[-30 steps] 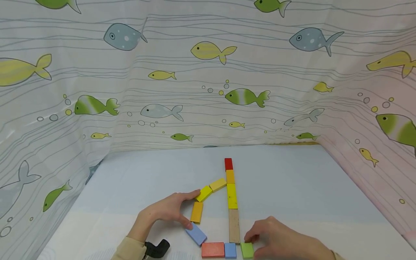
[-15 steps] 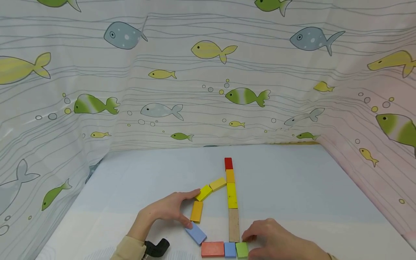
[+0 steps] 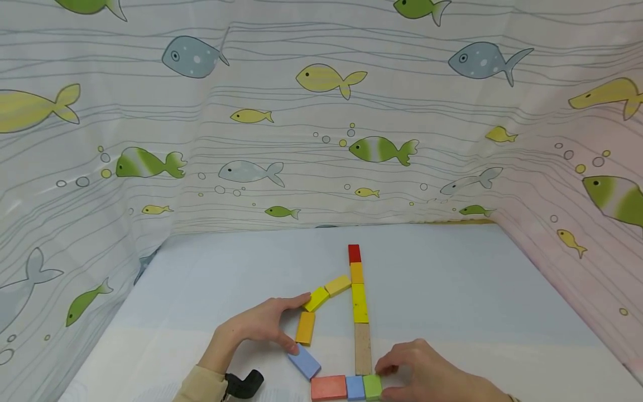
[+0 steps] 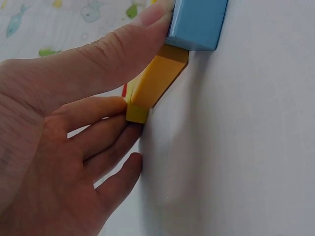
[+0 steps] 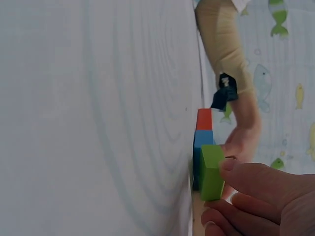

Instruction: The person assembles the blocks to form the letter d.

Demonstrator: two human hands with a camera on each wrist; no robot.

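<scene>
My left hand (image 3: pixel 258 322) spans several blocks with fingers mostly straight. Its fingertips touch a yellow block (image 3: pixel 316 299), and its thumb rests on a light-blue block (image 4: pixel 199 22). Between these two lies an orange block (image 3: pixel 305 328). My right hand (image 3: pixel 427 371) pinches a small green block (image 5: pixel 212 169) by its right part, between thumb and fingers. The green block sits against a small blue block (image 3: pixel 355 387), with a red block (image 3: pixel 329 387) on that one's left. In the right wrist view, the fingertips under the green block are partly hidden.
A straight column of blocks runs away from me: a wooden plank (image 3: pixel 363 349), a bright yellow block (image 3: pixel 359 303), an orange one (image 3: pixel 356 273) and a dark red one (image 3: pixel 354 253). A pale yellow block (image 3: pixel 338 285) joins it. A fish-print curtain (image 3: pixel 321 123) surrounds the table (image 3: pixel 452 290).
My right hand has moved left with the green block, closing the gap to the small blue block. My left hand keeps its place on the blocks.
</scene>
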